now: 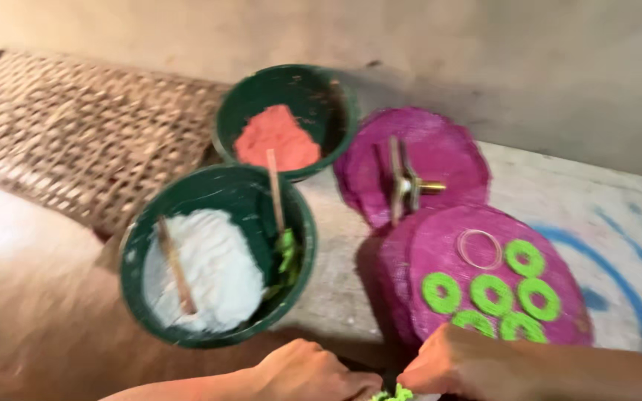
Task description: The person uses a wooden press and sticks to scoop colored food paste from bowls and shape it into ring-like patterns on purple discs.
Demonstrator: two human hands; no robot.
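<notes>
A plain grey wall [529, 67] rises behind a pale surface [559, 193] marked with blue painted curves [618, 275], beside a woven bamboo mat [76, 126], in warm dim light.

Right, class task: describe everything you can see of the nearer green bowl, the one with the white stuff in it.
The nearer green bowl is round, dark green, plastic-looking, with scuffed pale marks on its inner wall. It holds a heap of white paste or dough, a flat wooden stick lying on the heap, a second stick leaning over the far rim, and green bits at its right side. It touches the second bowl's rim.
</notes>
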